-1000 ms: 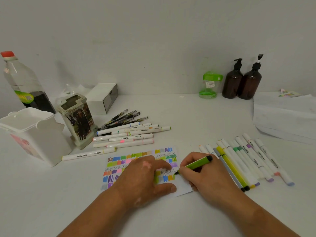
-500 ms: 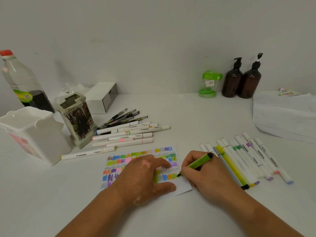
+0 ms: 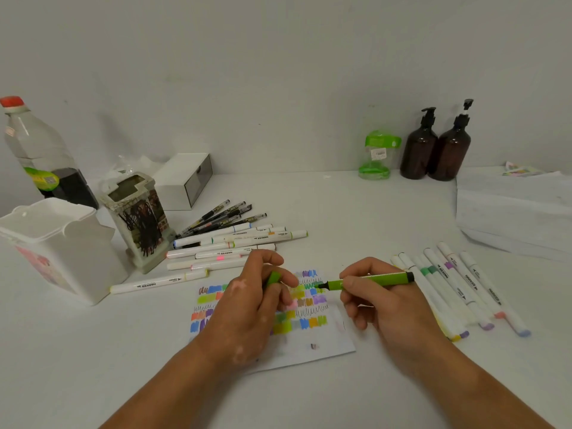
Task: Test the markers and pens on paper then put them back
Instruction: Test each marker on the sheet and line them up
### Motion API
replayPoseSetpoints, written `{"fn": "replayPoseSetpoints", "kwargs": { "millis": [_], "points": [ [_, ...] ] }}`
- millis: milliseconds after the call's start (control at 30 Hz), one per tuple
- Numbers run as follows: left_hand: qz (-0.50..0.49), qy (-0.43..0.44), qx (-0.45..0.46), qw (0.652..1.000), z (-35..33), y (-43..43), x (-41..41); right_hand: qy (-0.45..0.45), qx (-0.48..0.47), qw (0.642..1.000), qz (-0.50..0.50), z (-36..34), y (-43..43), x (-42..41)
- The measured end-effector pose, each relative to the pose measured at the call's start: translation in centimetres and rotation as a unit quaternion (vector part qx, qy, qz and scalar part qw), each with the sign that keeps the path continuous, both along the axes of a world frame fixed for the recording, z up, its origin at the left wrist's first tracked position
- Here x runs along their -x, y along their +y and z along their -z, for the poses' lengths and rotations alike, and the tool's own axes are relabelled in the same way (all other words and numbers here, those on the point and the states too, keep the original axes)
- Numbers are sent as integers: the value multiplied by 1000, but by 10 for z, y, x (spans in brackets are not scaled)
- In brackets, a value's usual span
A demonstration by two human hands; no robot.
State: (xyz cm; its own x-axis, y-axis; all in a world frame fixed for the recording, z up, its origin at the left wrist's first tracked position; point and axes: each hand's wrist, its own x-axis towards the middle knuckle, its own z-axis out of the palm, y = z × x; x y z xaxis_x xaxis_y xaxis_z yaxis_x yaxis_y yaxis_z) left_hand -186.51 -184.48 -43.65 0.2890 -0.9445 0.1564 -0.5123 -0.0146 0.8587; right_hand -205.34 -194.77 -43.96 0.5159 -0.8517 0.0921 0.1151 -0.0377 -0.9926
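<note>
A white paper (image 3: 328,342) covered in coloured scribbles lies on the table in front of me. My right hand (image 3: 380,301) grips a green pen (image 3: 371,281) held level above the paper, its dark tip pointing left. My left hand (image 3: 250,301) pinches the pen's green cap (image 3: 274,278) over the left part of the paper. A gap separates cap and tip. White markers (image 3: 458,283) lie in a row to the right. More white markers (image 3: 235,243) and black pens (image 3: 219,216) lie at the back left.
A white plastic bin (image 3: 58,246) and a decorated pen holder (image 3: 139,218) stand at the left, with a bottle (image 3: 37,150) behind them. A white box (image 3: 185,181), a green container (image 3: 377,154), two brown pump bottles (image 3: 436,147) and stacked white paper (image 3: 513,205) line the back and right.
My right hand lifted the green pen off the paper and turned it level. My left hand rose from the sheet and now holds the green cap near the tip.
</note>
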Motion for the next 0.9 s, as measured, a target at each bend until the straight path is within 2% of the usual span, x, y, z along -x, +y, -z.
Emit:
{"fn": "replayPoseSetpoints", "kwargs": {
  "millis": [167,367,667,900],
  "points": [
    [30,8,5,1000,0,-1,-1,-56,-15,998,0,-4,-1,1],
    [42,-24,7,999,0,1,-2,-42,26,999,-20,-3,0,3],
    [66,23,14,997,-1,3,-3,23,69,996,-46,-3,2,4],
    [88,42,12,995,-3,2,-6,11,48,997,-64,-12,7,5]
  ]
}}
